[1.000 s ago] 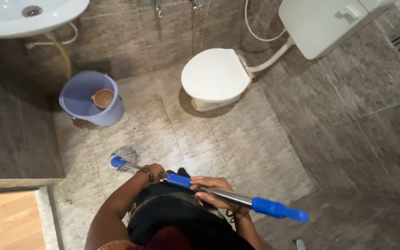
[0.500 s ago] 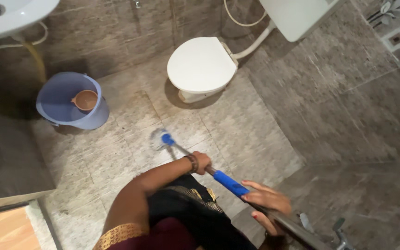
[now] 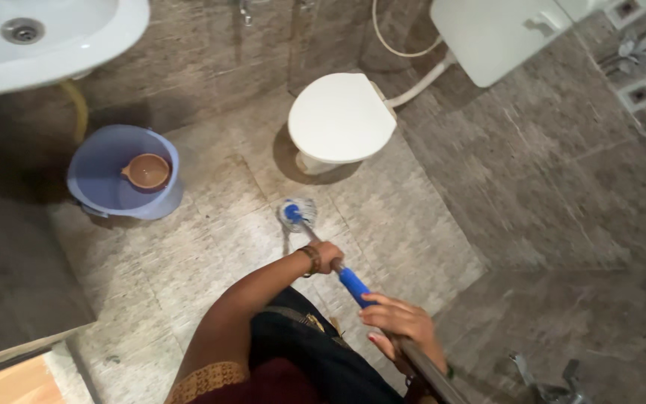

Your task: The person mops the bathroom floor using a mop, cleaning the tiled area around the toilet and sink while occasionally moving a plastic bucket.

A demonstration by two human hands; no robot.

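Note:
I hold a mop with a metal pole and blue grip point(image 3: 354, 285) in both hands. My left hand point(image 3: 327, 256) grips the pole low down, close to the mop head point(image 3: 295, 214), which rests on the pale tiled floor just in front of the white toilet point(image 3: 340, 120). My right hand point(image 3: 401, 323) clasps the pole higher up, behind the blue grip, near my body.
A blue bucket point(image 3: 123, 176) with a brown mug point(image 3: 146, 171) inside stands at the left under a white sink point(image 3: 39, 41). The cistern point(image 3: 496, 34) hangs on the brown tiled wall at right. A tap point(image 3: 555, 385) shows at the bottom right.
The mop head has swept from the left of the floor rightwards and forwards, up to the toilet base. Both hands followed along the pole.

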